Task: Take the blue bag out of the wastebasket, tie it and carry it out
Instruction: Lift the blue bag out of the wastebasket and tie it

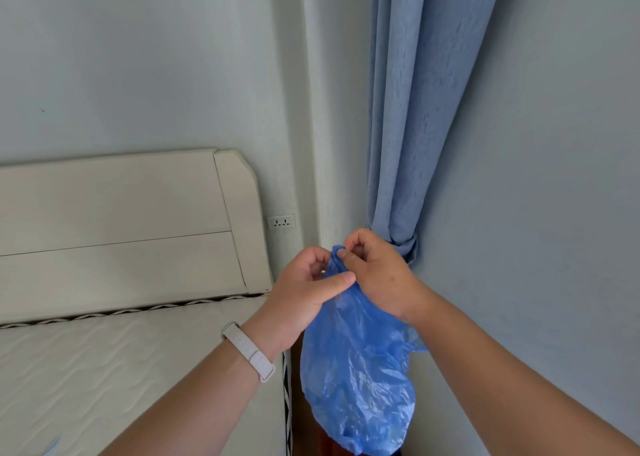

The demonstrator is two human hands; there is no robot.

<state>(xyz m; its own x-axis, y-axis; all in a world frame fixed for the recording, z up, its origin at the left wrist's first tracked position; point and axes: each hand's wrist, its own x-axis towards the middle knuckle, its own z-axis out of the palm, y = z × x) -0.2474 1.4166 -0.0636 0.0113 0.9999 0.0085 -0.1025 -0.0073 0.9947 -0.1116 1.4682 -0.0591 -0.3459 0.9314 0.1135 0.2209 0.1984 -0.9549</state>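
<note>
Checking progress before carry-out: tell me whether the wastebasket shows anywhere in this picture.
No: only the blue bag, gripped at its neck by the left hand and right hand, shows; no wastebasket is visible.

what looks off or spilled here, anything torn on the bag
Nothing stands out. The blue bag hangs whole from both hands, left hand and right hand pinching its gathered neck. No tear or spill shows. The bed has a bare mattress.
</note>
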